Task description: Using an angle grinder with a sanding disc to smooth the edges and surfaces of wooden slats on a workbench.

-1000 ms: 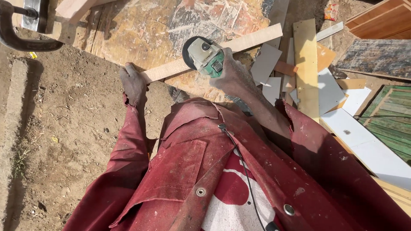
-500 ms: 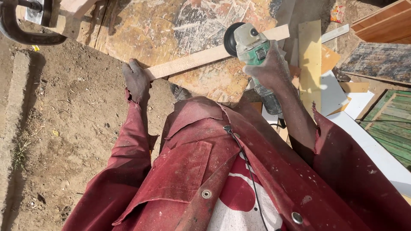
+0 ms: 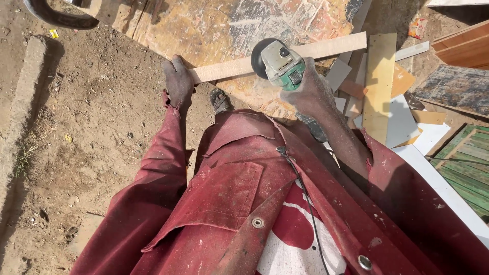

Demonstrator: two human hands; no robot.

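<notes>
- Long pale wooden strip: lay across the worn, paint-stained board, long axis running from about eight o'clock up to two o'clock; near end under the left hand, far end out toward two o'clock.
- Left hand: dusty, fingers closed down over the near end of the strip, pinning it to the board; the hand in direct contact with the wood.
- Right hand: fingers wrapped tight around the body of the green and grey handheld angle grinder.
- Grinder: its round black disc guard sat on or just over the strip's middle, at three o'clock from the left hand; actual contact could not be told.
- Black power cord: trailed down over the red dusty work coat.
- Offcuts of board and panel: piled at three o'clock, beside the board.
- Bare earth: at nine o'clock.
</notes>
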